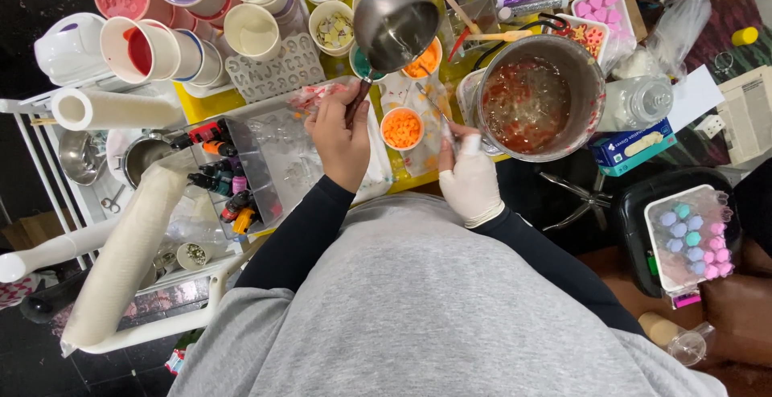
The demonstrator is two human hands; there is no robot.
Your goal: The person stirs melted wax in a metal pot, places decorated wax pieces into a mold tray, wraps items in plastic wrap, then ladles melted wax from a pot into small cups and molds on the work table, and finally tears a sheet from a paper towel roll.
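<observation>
Our left hand (pixel 342 141) gripped a small metal pouring pot (pixel 396 23) tilted above the orange cup (pixel 402 129); our gloved right hand (pixel 469 180) pinched a thin stick (pixel 433 104). We judged a spill onto the yellow table (pixel 201 106) likely if the tilt overshot.

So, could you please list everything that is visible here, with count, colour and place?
small saucepan: one, steel, held over the yellow table
large pot: one, steel, red-streaked liquid, right
small cup of orange pieces: one, centre
cups: several, pink, red, cream, top left
paper rolls: two, white, left
dye bottles: several, on the left tray
mould tray: one, pastel shapes, right
left hand: bare, grips the saucepan handle
right hand: white glove, holds a thin tool
</observation>
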